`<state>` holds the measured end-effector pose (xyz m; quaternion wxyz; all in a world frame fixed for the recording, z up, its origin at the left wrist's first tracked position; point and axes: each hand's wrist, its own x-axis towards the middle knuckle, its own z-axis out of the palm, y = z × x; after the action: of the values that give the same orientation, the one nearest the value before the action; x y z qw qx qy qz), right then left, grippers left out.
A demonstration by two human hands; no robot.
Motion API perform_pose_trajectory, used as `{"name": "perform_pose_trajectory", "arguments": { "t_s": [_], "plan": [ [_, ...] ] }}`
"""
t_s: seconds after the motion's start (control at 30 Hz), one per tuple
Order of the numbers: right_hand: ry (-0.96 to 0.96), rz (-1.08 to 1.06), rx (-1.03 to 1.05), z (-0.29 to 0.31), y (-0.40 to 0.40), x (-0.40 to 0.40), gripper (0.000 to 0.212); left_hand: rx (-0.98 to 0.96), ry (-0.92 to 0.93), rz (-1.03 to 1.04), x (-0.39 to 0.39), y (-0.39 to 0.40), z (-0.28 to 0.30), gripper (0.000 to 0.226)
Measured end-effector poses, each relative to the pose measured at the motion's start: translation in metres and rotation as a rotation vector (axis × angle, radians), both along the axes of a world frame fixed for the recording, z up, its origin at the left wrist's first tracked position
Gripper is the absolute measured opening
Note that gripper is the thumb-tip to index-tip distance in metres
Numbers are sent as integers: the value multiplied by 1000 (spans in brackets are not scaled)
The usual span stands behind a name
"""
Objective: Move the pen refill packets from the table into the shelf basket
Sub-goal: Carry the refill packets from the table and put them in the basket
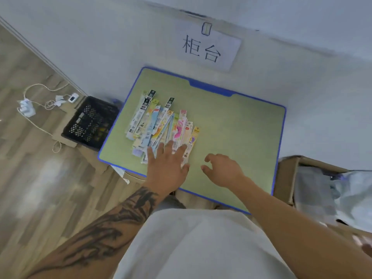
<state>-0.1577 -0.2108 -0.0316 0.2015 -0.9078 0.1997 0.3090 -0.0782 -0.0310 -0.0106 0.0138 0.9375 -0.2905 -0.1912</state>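
Several long, colourful pen refill packets (161,123) lie fanned in a loose pile on the left half of a green table with a blue rim (241,125). My left hand (167,164) lies flat with spread, straight fingers on the near end of the pile. Just right of the pile, my right hand (223,170) hovers over bare table, its fingers loosely curled and holding nothing. A black perforated basket (88,123) stands on the floor against the table's left side.
A wall with a paper sign (207,47) runs behind the table. An open cardboard box (289,178) with plastic wrapping stands at the table's right. A white power strip with cables (28,107) lies on the wooden floor at left.
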Motion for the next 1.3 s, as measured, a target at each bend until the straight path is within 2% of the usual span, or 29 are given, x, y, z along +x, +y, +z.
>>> {"name": "perform_pose_trajectory", "arguments": {
  "t_s": [0.27,0.4,0.5,0.67,0.77,0.9,1.0,1.07,1.1,1.17,1.23,1.3],
  "plan": [
    [91,-514,105,-28,46,80,33,27,73,-201,85,21,-23,67],
    [123,-609,22,-36,61,97,30,49,100,-253,115,26,-26,67],
    [130,-722,54,-45,65,98,23,63,101,-289,127,27,-27,66],
    [50,-915,141,-51,53,87,5,61,107,-329,126,19,-30,65],
    [-34,-1047,153,-44,46,78,4,41,128,-327,119,11,-28,62],
    [-215,-1136,290,-24,53,72,12,-145,330,-143,109,5,-22,57],
    [-322,-1092,472,-2,67,75,20,-350,671,239,113,-9,-12,49],
    [-356,-1064,540,9,76,82,22,-480,870,456,117,-14,-8,23],
    [-371,-1049,557,13,80,86,22,-526,894,498,120,-15,-8,19],
    [-393,-1003,570,16,86,94,20,-553,887,526,124,-13,-8,33],
    [-393,-975,607,14,86,100,14,-611,862,572,129,-12,-8,32],
    [-393,-978,640,9,81,104,12,-658,846,630,135,-12,-11,51]
  ]
}}
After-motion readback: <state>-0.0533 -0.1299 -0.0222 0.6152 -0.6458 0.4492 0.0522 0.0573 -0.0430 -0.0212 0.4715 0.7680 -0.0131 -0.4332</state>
